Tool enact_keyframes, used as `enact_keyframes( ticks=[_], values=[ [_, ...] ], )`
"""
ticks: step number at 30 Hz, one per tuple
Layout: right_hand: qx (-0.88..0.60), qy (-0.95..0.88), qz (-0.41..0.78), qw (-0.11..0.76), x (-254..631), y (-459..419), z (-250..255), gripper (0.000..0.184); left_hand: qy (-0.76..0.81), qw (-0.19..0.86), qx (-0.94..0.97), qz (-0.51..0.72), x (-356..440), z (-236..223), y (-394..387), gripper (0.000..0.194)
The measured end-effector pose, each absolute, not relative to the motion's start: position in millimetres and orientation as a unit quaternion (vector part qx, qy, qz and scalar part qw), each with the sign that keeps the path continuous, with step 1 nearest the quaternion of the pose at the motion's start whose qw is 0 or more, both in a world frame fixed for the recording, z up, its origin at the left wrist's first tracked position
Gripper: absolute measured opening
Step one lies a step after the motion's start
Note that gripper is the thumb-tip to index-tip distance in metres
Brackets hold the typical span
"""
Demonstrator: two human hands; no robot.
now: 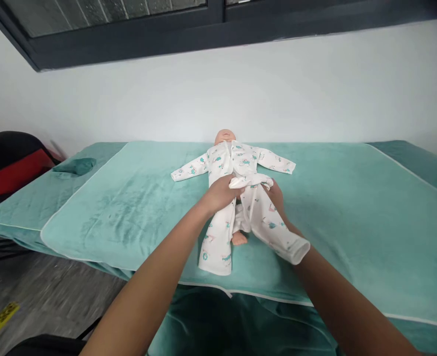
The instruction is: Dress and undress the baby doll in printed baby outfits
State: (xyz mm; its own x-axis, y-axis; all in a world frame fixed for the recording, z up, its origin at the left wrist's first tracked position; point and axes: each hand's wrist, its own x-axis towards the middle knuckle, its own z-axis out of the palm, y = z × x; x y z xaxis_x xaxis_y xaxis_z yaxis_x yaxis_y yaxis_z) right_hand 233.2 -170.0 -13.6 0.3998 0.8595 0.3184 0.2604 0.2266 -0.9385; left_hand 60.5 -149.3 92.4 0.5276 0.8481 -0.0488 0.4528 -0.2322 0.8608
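A baby doll (225,136) lies on its back with its head toward the wall, dressed in a white baby outfit (245,159) printed with small green and pink figures. Its sleeves are spread to both sides. My left hand (222,194) is closed on bunched cloth at the outfit's waist. On the other side of that bunch, my right hand (276,197) grips the cloth, its fingers partly hidden. The two trouser legs hang toward me, the right one lying over my right forearm. Between them one bare doll foot (239,238) shows. Whether top and legs are one piece I cannot tell.
The doll rests on a padded bed (103,212) with a teal plush cover and white piping. A face hole (75,166) is at its left end. Behind stands a white wall (189,99) below a dark window frame (129,44). A black and red item (14,165) is at far left.
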Motion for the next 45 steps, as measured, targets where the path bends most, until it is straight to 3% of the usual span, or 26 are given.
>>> enact_keyframes(
  ticks=[4, 6, 9, 12, 21, 25, 28, 31, 34, 36, 41, 45],
  values=[
    [-0.612, -0.450, 0.205, 0.617, 240, -163, -17, 0.012, 0.381, 0.511, 0.753, 0.164, 55, 99, -152, 0.018],
    [-0.614, -0.442, 0.201, 0.623, 239, -163, -20, 0.010, 0.400, 0.463, 0.767, 0.195, 57, 97, -146, 0.016],
    [-0.615, -0.424, 0.210, 0.631, 238, -165, -25, 0.012, 0.472, 0.311, 0.782, 0.262, 66, 86, -133, 0.011],
    [-0.614, -0.409, 0.244, 0.630, 239, -162, -24, 0.016, 0.499, 0.186, 0.802, 0.269, 78, 74, -126, 0.017],
    [-0.659, -0.458, 0.115, 0.585, 252, -122, -9, 0.014, 0.501, 0.157, 0.796, 0.302, 91, 70, -117, 0.018],
    [-0.633, -0.499, 0.125, 0.579, 256, -126, -18, 0.012, 0.490, 0.290, 0.754, 0.327, 72, 70, -111, 0.005],
    [-0.567, -0.586, 0.105, 0.569, 260, -138, -4, 0.023, 0.415, 0.496, 0.692, 0.321, 50, 72, -113, 0.016],
    [-0.509, -0.704, 0.088, 0.488, 254, -143, 33, 0.028, 0.353, 0.620, 0.606, 0.351, 36, 76, -120, 0.026],
    [-0.510, -0.773, 0.145, 0.348, 239, -134, 73, 0.020, 0.365, 0.636, 0.562, 0.383, 34, 80, -131, 0.030],
    [-0.500, -0.782, 0.205, 0.309, 231, -123, 86, 0.018, 0.410, 0.612, 0.550, 0.394, 34, 79, -142, 0.032],
    [-0.430, -0.701, 0.432, 0.371, 229, -105, 65, 0.011, 0.555, 0.447, 0.604, 0.357, 20, 54, -178, 0.043],
    [-0.398, -0.660, 0.495, 0.401, 233, -110, 54, 0.007, 0.609, 0.379, 0.622, 0.314, 12, 43, -226, 0.019]
  ],
)
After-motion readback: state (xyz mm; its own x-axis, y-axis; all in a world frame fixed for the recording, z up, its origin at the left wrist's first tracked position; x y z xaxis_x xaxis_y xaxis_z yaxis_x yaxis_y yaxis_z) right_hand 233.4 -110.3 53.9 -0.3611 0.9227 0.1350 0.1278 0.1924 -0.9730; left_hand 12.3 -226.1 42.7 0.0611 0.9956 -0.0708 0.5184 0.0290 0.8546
